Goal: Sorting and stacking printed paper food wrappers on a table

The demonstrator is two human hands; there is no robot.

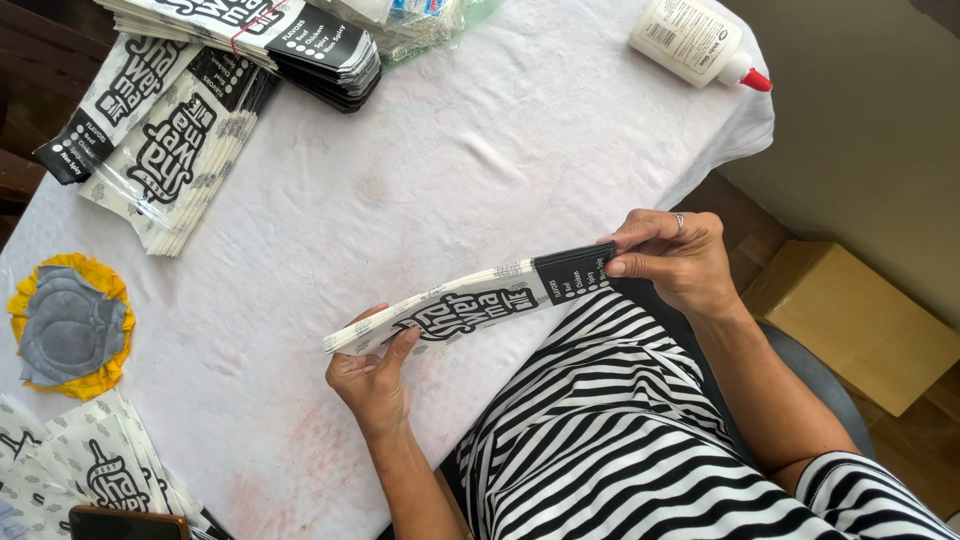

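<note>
A thin stack of flat black-and-white printed paper sleeves (pixel 478 302) is held edge-up above the near edge of the white-clothed table (pixel 440 170). My left hand (pixel 375 372) pinches its white lower-left end, thumb on top. Gripping the black upper-right end is my right hand (pixel 672 257), which wears a ring. The stack bows slightly between both hands, over my lap in striped clothing.
More stacks of the same sleeves (pixel 175 140) lie at the far left, some rubber-banded (pixel 240 25). A white glue bottle with red tip (pixel 700 42) lies far right. A yellow-and-grey cloth pad (pixel 68 325) sits left. Loose sleeves (pixel 90 470) near left; cardboard box (pixel 860 320) on the floor.
</note>
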